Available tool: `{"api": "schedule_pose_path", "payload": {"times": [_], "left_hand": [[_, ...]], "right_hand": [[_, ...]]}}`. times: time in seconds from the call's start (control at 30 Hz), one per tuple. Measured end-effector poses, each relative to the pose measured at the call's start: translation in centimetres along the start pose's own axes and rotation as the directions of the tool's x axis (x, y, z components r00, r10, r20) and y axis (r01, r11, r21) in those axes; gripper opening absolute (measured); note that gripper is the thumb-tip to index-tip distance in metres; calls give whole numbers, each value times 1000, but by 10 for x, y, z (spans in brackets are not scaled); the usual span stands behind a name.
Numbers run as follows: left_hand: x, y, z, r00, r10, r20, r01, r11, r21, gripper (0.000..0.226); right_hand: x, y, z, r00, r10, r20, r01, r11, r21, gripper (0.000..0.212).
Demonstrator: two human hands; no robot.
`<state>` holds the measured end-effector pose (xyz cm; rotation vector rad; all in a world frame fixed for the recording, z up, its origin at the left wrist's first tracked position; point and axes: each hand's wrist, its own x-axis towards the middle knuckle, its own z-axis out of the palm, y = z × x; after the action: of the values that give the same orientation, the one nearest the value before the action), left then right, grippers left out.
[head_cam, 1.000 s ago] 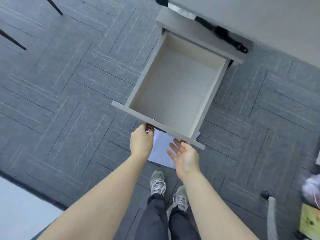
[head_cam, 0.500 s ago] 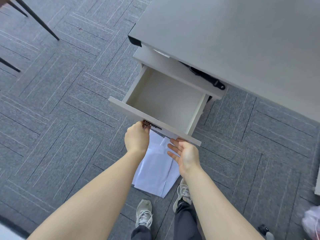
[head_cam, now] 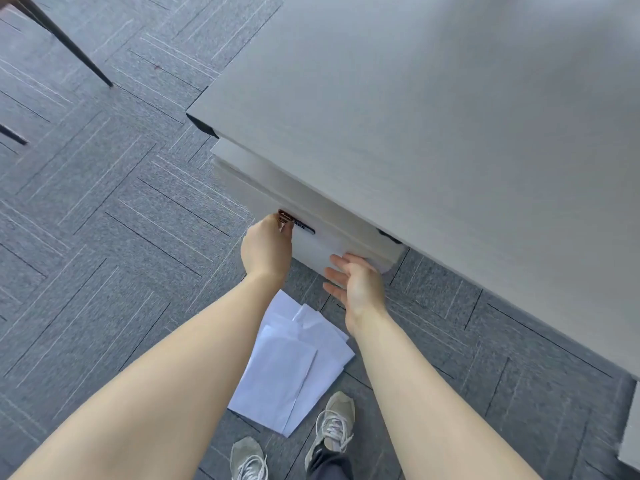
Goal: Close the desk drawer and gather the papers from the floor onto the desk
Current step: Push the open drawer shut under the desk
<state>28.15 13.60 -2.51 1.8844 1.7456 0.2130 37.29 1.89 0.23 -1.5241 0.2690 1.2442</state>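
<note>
Papers (head_cam: 294, 362), thin and limp, lay overlapped on the carpet (head_cam: 104, 237) before the desk (head_cam: 415, 116), likely best pinched at an edge, while left hand (head_cam: 266, 247) gripped the drawer (head_cam: 318, 251) handle and right hand (head_cam: 356, 282) pressed it open-palmed.

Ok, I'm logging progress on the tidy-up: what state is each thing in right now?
drawer: pushed in, front flush
papers: overlapping pile on floor
desk: top bare
left hand: fingers curled at the drawer's lock
right hand: open, flat against drawer front
</note>
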Motion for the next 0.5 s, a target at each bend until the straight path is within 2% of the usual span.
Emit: {"api": "schedule_pose_path", "payload": {"times": [0.17,0.33,0.5], "left_hand": [[7,11,0,999,39,-17,-37,991,126,28],[4,7,0,986,167,8,-163,949,269,30],[7,6,-3,977,206,45,-210,922,325,27]], "right_hand": [[8,-8,1,999,7,-32,-6,1000,24,26],[2,-10,-4,1000,14,26,-13,999,-40,20],[3,-11,-6,998,29,59,-25,998,-65,15]]}}
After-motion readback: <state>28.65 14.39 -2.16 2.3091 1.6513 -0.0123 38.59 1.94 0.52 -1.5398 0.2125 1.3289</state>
